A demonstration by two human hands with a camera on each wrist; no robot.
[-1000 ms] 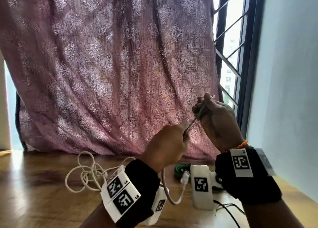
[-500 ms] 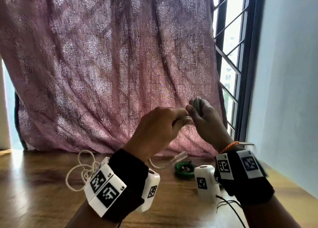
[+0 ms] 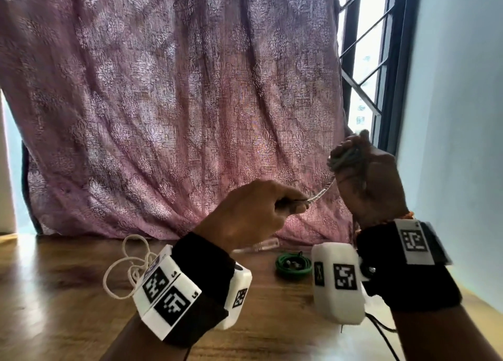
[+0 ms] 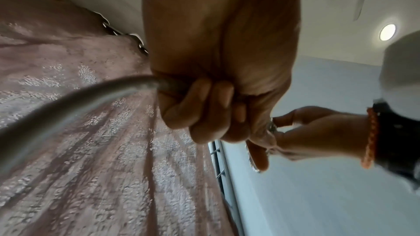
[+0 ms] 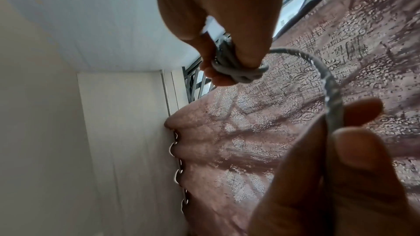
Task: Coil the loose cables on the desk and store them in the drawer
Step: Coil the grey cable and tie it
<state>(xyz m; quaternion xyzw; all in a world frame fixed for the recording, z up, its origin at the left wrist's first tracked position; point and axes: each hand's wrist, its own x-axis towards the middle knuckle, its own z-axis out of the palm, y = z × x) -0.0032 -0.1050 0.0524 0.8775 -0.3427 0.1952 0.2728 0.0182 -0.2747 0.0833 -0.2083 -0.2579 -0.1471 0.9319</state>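
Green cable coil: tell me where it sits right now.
In the head view the green cable coil lies on the wooden desk, right of centre near the curtain, between the two wrists.

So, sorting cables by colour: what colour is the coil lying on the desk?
Green coil, clearest in the head view.

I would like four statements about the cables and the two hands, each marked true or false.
1. The right hand holds a gray cable wound into loops. True.
2. The left hand is empty. False: it pinches the gray cable's free stretch.
3. A green cable lies coiled on the desk. True.
4. The white cord is neatly coiled. False: it lies in loose loops.
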